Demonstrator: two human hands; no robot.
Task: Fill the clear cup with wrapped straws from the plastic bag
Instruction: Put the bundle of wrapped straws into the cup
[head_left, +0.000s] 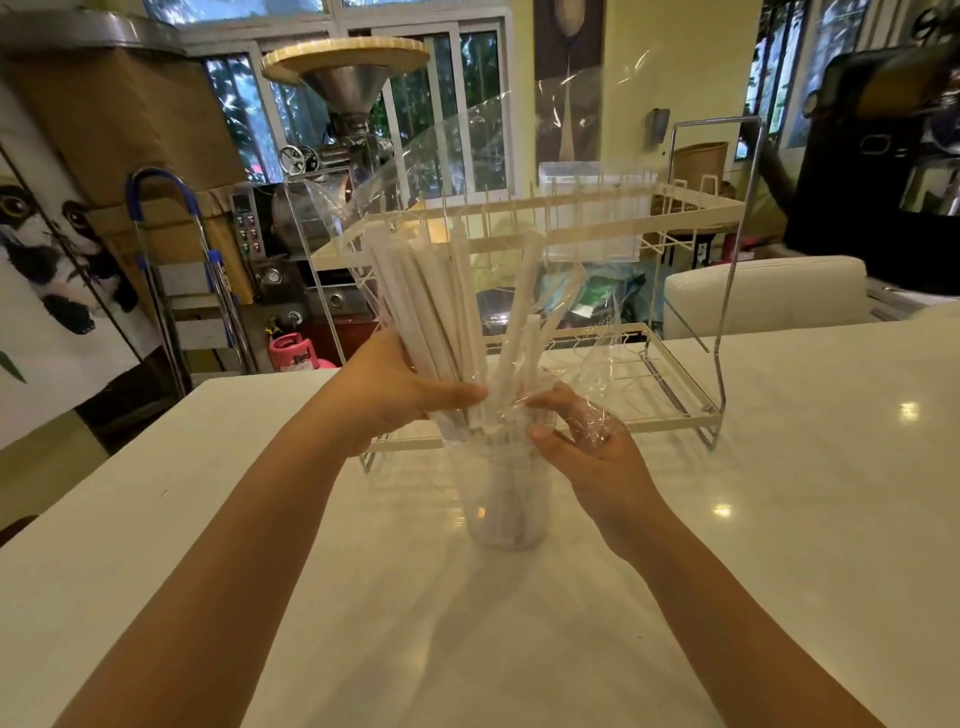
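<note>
1. Head view: left hand (387, 395) is wrapped around a bundle of wrapped straws (415, 296), fingers curled across the front of the bundle, thumb side behind. Firm grasp on the bundle through the film.
2. The straws fan upward and away from that grip; their lower ends run down below the fingers into the clear cup (506, 499).
3. A few straws lean off to the right of the main bundle, just beside the left fingertips.
4. The clear plastic bag (467, 156) surrounds the straws and rises well above the grip, mouth open and billowing towards the windows (457, 104).
5. Right hand (582, 447) is at the cup rim, just right of the left fingertips, fingers partly curled with bag film draped over them. Thumb and forefinger look to be pinching the film at the rim; exact contact is hard to make out through the plastic.
6. Cup stands upright on the white table (779, 519), directly below both hands. White wrapped straw ends show through its wall.
7. Beyond the hands, a two-tier white wire rack (597, 218) stands on the table, just behind the cup.
8. Left of the left forearm, off the table: a pink gas cylinder (293, 353) and a blue-handled trolley (166, 208).
</note>
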